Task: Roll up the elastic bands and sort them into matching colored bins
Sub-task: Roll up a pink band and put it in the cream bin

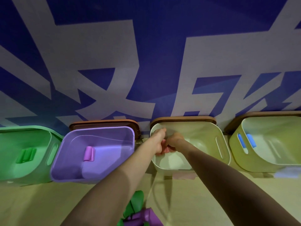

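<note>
Where the left hand (pixel 159 140) and right hand (pixel 175 140) meet, both pinch a pink band (pixel 166 150).

The pale bench (pixel 48 201) carries four bins in a row: green bin (pixel 53 133), purple bin (pixel 65 170), white bin (pixel 226 144), yellowish bin (pixel 236 154). A loose green band (pixel 136 202) and purple band (pixel 144 216) lie touching at its near edge.

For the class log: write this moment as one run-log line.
step: pink band held in white bin | right hand: grips band | left hand: at band, grip unclear | loose: green band, purple band on table
</note>
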A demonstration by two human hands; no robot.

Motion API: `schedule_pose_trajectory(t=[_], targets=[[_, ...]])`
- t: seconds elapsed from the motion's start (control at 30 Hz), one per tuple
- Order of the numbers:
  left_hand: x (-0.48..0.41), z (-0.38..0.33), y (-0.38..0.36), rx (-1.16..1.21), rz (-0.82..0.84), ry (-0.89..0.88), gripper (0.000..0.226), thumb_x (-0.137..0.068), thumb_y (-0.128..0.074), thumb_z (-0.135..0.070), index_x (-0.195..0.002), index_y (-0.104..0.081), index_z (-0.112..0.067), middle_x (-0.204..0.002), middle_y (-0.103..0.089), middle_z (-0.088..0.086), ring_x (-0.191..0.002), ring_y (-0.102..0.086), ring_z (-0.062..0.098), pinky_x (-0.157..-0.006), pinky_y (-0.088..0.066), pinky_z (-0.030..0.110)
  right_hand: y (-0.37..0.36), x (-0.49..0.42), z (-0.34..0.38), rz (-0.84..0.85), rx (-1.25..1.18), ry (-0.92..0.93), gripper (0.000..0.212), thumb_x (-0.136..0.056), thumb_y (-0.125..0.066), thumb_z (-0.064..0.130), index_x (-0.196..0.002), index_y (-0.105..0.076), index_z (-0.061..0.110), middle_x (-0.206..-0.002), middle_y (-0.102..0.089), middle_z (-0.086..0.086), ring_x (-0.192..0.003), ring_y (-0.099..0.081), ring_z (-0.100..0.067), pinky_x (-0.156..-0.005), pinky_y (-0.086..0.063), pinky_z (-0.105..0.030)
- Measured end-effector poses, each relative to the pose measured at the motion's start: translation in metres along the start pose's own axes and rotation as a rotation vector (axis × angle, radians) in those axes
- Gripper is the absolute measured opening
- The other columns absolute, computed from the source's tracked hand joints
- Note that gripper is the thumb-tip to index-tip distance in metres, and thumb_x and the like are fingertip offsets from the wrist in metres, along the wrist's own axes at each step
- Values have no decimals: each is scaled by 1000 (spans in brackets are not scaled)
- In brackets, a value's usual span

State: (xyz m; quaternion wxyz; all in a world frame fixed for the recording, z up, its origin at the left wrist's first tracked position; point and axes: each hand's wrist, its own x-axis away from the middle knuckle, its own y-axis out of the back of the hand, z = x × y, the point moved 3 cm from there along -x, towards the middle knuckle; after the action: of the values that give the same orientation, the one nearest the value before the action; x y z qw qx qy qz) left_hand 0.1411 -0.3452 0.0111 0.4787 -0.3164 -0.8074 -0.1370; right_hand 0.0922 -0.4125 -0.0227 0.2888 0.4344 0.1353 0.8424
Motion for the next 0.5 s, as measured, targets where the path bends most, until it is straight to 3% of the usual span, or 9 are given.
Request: schedule_pose_trajectory(t=[0.07, 0.17, 0.2, 0.3, 0.37, 0.43, 0.5], targets=[[0, 0, 1, -21, -18, -4, 41, -99, -43, -41, -120, -48, -7, -101, -61, 17, -97, -62, 32, -75, -54, 42, 3, 3, -1, 14, -11, -21, 12, -83, -67, 7, -95, -62, 6, -90, -65, -13, -79, -62, -24, -72, -53, -33], [5, -1, 2, -51, -51, -10, 42, -99, -41, -45, -119, -49, -10, -89, -56, 11, -80, -57, 23, -65, -47, 35, 12, 1, -3, -20, 33, 8, 16, -80, -67, 3, -71, -56, 9, -66, -58, -9, -59, -59, -21, -60, -54, -33], [4, 0, 3, -61, -66, -12, 47, -99, -40, -47, -128, -48, -11, -92, -55, 10, -81, -55, 22, -72, -46, 35, 15, 1, -5, -33, 73, -3, 16, -80, -66, 2, -69, -55, 7, -63, -57, -9, -60, -60, -22, -62, -55, -34], [2, 2, 3, -70, -63, 3, 59, -98, -40, -47, -145, -33, -12, -143, -42, 14, -126, -44, 33, -106, -32, 47, 21, 3, -9, -98, 189, -16, 21, -79, -65, 2, -62, -54, 8, -63, -58, -9, -65, -61, -23, -62, -56, -31], [2, 2, 4, -61, -64, 15, 62, -98, -41, -47, -148, -29, -11, -152, -31, 14, -137, -33, 34, -112, -25, 49, 20, 4, -9, -110, 221, -6, 22, -78, -67, 5, -61, -54, 11, -66, -60, -7, -60, -60, -19, -53, -52, -27], [2, 2, 3, -51, -65, 4, 60, -98, -41, -46, -146, -32, -11, -146, -40, 14, -132, -40, 33, -108, -31, 47, 16, 4, -9, -99, 209, 8, 22, -78, -69, 10, -62, -56, 12, -66, -61, -6, -59, -61, -17, -53, -52, -26], [4, 1, 3, -20, -51, -9, 54, -98, -43, -47, -138, -42, -11, -119, -55, 13, -105, -56, 30, -86, -48, 41, 10, 4, -7, -75, 175, 22, 21, -79, -71, 19, -63, -57, 15, -63, -60, -3, -60, -61, -16, -55, -51, -25]])
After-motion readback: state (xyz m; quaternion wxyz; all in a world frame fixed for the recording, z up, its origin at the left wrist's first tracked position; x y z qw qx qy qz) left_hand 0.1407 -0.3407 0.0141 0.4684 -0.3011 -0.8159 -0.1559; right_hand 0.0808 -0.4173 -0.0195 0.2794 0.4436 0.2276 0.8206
